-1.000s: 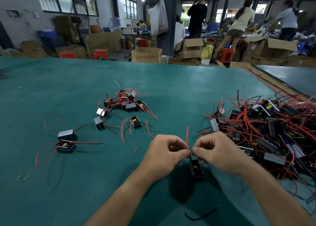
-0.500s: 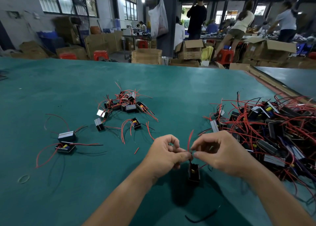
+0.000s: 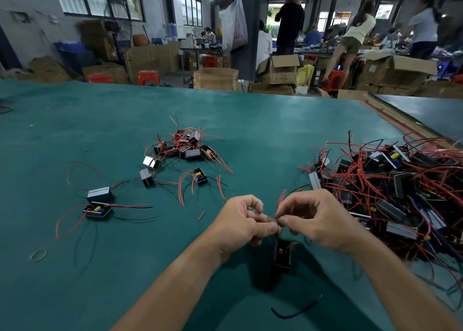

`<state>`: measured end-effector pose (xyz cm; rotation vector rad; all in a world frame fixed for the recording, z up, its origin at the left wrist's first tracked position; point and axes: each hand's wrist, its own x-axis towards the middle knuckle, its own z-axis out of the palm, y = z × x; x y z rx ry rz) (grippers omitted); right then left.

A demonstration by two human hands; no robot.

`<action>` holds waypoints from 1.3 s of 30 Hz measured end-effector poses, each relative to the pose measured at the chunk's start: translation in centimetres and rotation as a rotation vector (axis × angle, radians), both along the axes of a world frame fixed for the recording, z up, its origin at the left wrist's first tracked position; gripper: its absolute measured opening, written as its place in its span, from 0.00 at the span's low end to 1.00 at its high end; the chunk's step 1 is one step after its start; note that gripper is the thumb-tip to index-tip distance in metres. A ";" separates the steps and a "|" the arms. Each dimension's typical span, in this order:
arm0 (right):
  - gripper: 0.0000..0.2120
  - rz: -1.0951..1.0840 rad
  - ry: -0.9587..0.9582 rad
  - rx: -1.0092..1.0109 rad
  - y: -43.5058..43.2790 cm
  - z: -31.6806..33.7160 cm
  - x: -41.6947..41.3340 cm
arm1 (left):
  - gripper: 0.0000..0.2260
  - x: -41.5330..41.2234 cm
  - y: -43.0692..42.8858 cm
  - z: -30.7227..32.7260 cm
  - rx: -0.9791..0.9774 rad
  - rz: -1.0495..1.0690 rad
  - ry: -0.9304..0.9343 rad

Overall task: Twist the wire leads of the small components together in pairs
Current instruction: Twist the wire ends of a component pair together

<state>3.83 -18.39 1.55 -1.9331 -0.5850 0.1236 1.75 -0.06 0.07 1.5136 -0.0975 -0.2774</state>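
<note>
Just above the small black box [image 3: 282,255], at the near middle of the green bench [image 3: 100,280], the person's two hands meet thumb to thumb. The left hand [image 3: 246,224] pinches the box's wire leads between thumb and forefinger, its other fingers curled in. The right hand [image 3: 317,220] pinches the same spot from the other side, and a red lead [image 3: 280,203] curves up between the two hands. The box hangs from these leads below the fingertips; whether its bottom touches the bench I cannot tell.

Right of the box sprawls a big heap of boxes [image 3: 400,188], tangled in red and black wires. Beyond the box and to its left lies a small cluster of boxes [image 3: 185,150] with their wires spread out. Far left of the box sit two more boxes [image 3: 99,203] side by side. A rubber band [image 3: 38,255] lies nearer than those two. A short red scrap [image 3: 201,215] lies just left of the left hand. Nearer than the box lies a loose black wire [image 3: 293,312].
</note>
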 end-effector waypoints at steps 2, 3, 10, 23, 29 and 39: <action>0.09 -0.026 -0.022 -0.001 0.0 -0.1 0.1 | 0.17 0.1 0.0 0.0 -0.031 0.009 0.020; 0.10 -0.034 -0.038 -0.009 -0.1 0.0 0.1 | 0.17 0.1 0.0 0.0 -0.050 0.015 0.034; 0.09 -0.045 -0.145 -0.098 -0.6 -0.1 0.4 | 0.15 0.6 -0.2 -0.6 -0.090 0.055 0.082; 0.06 -0.020 -0.187 -0.150 -1.0 0.3 0.2 | 0.16 0.5 0.0 -0.5 -0.076 0.023 0.088; 0.06 -0.011 -0.289 -0.210 -0.9 0.1 0.4 | 0.16 0.4 0.1 -0.2 -0.042 0.012 0.079; 0.04 -0.031 -0.357 -0.306 -0.6 -0.1 0.3 | 0.15 0.2 0.0 0.0 -0.070 0.056 0.087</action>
